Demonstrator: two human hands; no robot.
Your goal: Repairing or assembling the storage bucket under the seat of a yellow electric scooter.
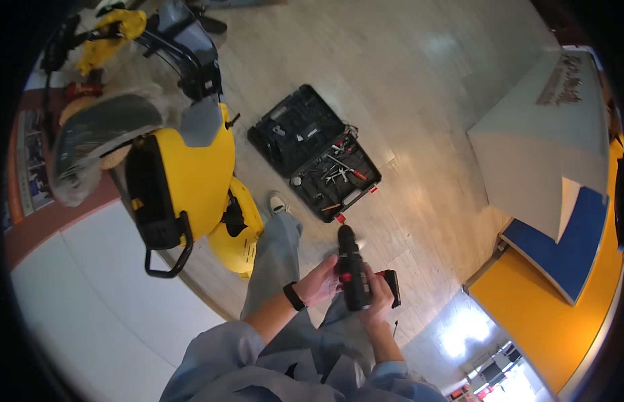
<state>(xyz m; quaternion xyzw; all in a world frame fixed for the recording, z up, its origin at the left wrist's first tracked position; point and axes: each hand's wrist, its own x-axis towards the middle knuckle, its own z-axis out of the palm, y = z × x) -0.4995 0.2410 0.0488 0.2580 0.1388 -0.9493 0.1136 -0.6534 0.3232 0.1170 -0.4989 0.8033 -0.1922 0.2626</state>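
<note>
A black cordless drill [354,271] with red details is held in front of my body, its chuck pointing away from me toward an open toolbox. My right hand [378,301] is closed round its grip, and the black and red battery [392,288] sticks out to the right of that hand. From the left, my left hand [319,281] is closed against the side of the drill, with some fingertips hidden by the body. Past the chuck lies the open black tool case [362,187], holding wrenches [337,175] and a red-handled tool [358,175].
A yellow electric scooter [195,171] with a plastic-wrapped seat [114,130] stands at left, beside a white panel [97,301]. To the right are a yellow counter [533,295], a blue board [553,244] and a large pale panel [526,147]. My shoe [278,203] is near the case.
</note>
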